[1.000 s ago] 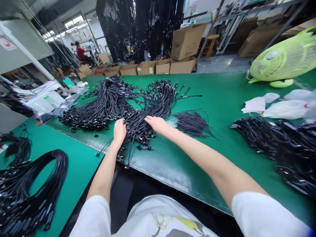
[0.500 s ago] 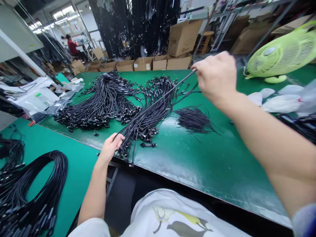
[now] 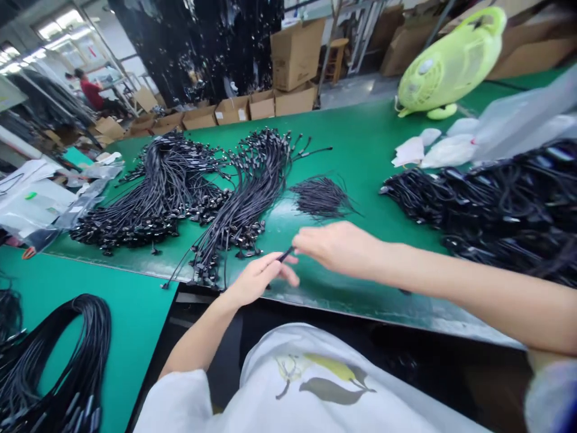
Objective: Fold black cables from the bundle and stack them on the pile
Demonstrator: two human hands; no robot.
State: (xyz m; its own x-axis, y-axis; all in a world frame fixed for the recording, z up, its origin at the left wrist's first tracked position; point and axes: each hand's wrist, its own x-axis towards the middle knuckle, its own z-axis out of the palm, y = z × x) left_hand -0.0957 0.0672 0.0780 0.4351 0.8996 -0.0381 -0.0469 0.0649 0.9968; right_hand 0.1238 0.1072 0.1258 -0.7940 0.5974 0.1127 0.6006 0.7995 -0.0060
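My left hand (image 3: 259,278) and my right hand (image 3: 336,245) meet near the front edge of the green table (image 3: 369,126). Both pinch one thin black cable (image 3: 285,255), of which only a short piece shows between them. Just left of my hands lies a fanned bundle of black cables with connectors (image 3: 243,198). A second, larger bundle (image 3: 153,192) lies further left. A small tuft of thin black wires (image 3: 322,197) sits behind my right hand.
A big heap of black cables (image 3: 491,204) fills the right side, with white plastic bags (image 3: 442,147) and a lime-green fan (image 3: 451,63) behind it. Coiled cables (image 3: 58,361) lie on a lower green table at left. Cardboard boxes (image 3: 252,105) and a distant person stand beyond.
My right hand, which had drawn one cable up and to the right out of the bundle, has come down to the table's front edge. My left hand has left the bundle and joined it there.
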